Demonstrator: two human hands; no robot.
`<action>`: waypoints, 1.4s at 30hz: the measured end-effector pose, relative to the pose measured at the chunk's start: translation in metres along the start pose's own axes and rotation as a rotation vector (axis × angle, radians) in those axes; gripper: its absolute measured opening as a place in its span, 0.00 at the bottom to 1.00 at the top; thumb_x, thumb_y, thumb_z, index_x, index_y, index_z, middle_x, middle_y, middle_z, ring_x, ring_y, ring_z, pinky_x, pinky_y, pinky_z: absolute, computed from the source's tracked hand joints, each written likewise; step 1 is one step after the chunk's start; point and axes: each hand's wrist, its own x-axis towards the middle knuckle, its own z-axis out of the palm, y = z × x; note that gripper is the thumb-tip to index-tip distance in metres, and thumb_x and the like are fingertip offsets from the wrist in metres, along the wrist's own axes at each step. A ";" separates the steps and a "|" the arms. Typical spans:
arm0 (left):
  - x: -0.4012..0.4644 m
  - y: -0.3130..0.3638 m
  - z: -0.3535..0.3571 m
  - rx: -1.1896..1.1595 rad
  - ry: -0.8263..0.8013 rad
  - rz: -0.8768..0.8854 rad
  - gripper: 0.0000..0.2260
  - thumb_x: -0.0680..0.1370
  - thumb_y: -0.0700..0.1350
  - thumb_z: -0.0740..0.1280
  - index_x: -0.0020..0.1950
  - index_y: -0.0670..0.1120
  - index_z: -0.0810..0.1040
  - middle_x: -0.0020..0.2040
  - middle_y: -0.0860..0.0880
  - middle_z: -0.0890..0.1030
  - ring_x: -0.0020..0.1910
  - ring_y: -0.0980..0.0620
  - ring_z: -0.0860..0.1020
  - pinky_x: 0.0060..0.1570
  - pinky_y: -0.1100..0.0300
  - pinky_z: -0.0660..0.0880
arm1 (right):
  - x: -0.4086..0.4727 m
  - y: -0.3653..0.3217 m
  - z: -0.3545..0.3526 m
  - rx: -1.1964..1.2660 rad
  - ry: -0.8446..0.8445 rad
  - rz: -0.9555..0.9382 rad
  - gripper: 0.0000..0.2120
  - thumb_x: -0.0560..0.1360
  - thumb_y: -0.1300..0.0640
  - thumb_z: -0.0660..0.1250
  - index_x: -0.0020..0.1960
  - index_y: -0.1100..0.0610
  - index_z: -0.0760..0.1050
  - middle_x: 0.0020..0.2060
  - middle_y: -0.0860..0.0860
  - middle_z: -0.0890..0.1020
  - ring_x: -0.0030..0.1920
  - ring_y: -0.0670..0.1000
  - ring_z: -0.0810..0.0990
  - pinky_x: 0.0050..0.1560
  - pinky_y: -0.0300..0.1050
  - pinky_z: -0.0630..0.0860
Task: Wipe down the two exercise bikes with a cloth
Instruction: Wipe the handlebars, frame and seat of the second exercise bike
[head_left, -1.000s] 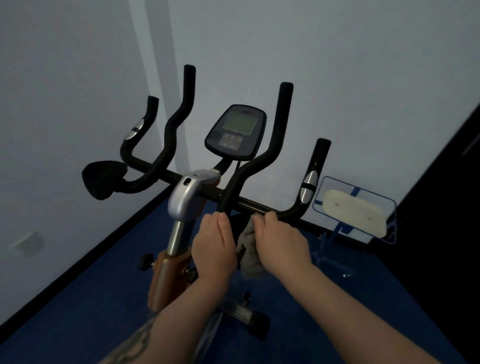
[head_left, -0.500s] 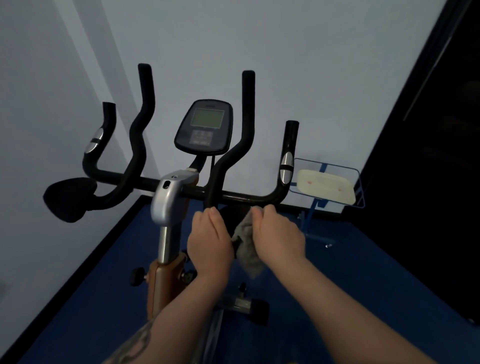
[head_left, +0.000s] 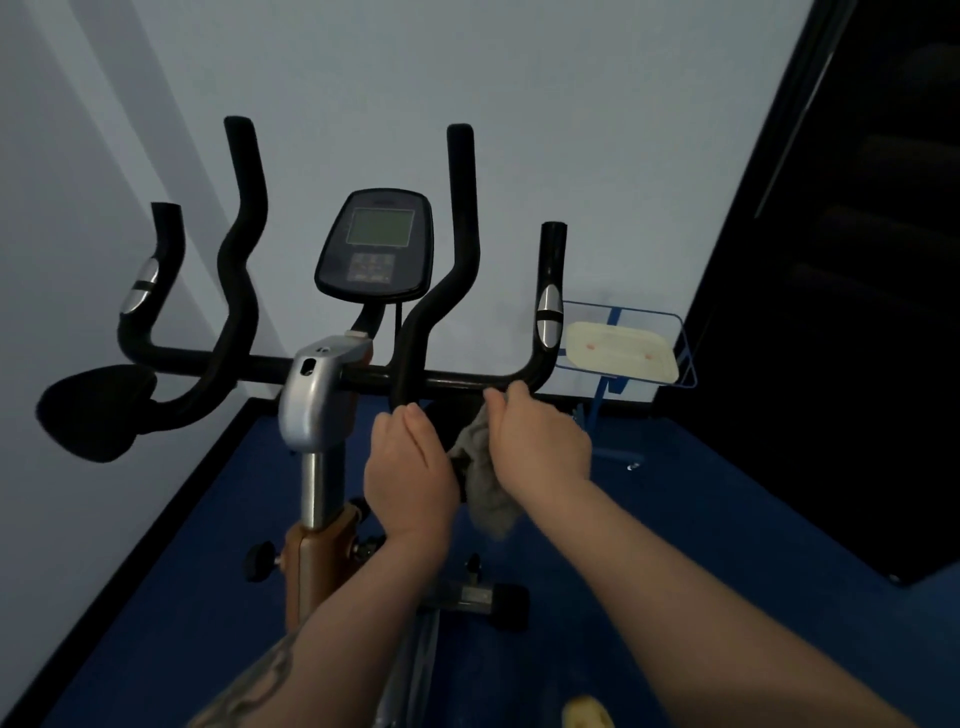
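Hands work at the handlebar (head_left: 467, 382) of an orange-framed exercise bike (head_left: 311, 561) standing on blue floor (head_left: 701, 519) in the corner of a pale-walled room. The left hand (head_left: 408, 475) curls around the near end of the inner right grip, fingers wrapped over the black bar. The right hand (head_left: 540, 441) pinches a grey cloth (head_left: 485, 488) against the crossbar just below the outer right upright, its fingers closed on the fabric; the rest of the cloth hangs loose between the two hands. Above them the bike's console (head_left: 375, 244) faces the camera, its screen unlit, and a silver clamp housing (head_left: 317, 395) caps the stem at the bar's middle. A black elbow pad (head_left: 96, 410) sits at the bar's left end. Beyond the right grip, near the wall, a blue wire-framed stand (head_left: 680, 343) carries a cream tray (head_left: 621, 356). A second bike is not in view.
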 end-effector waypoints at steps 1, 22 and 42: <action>0.000 0.001 0.000 0.006 0.002 -0.001 0.16 0.84 0.46 0.51 0.38 0.47 0.66 0.36 0.44 0.70 0.30 0.49 0.68 0.30 0.52 0.67 | 0.007 -0.003 -0.002 -0.034 -0.033 -0.021 0.19 0.84 0.45 0.45 0.58 0.55 0.69 0.45 0.53 0.79 0.43 0.54 0.75 0.37 0.48 0.66; -0.001 -0.003 0.004 0.049 0.060 0.016 0.20 0.80 0.56 0.45 0.38 0.46 0.67 0.34 0.49 0.69 0.30 0.50 0.69 0.30 0.57 0.64 | 0.016 0.023 -0.014 0.060 -0.198 -0.466 0.14 0.83 0.46 0.50 0.62 0.52 0.67 0.51 0.48 0.74 0.49 0.48 0.73 0.46 0.45 0.70; -0.005 -0.007 0.015 0.029 0.241 -0.003 0.15 0.82 0.54 0.51 0.36 0.58 0.66 0.32 0.53 0.70 0.33 0.56 0.71 0.34 0.60 0.68 | 0.074 0.009 -0.017 0.282 -0.613 -0.962 0.12 0.83 0.55 0.54 0.64 0.51 0.70 0.54 0.48 0.76 0.54 0.47 0.75 0.58 0.52 0.73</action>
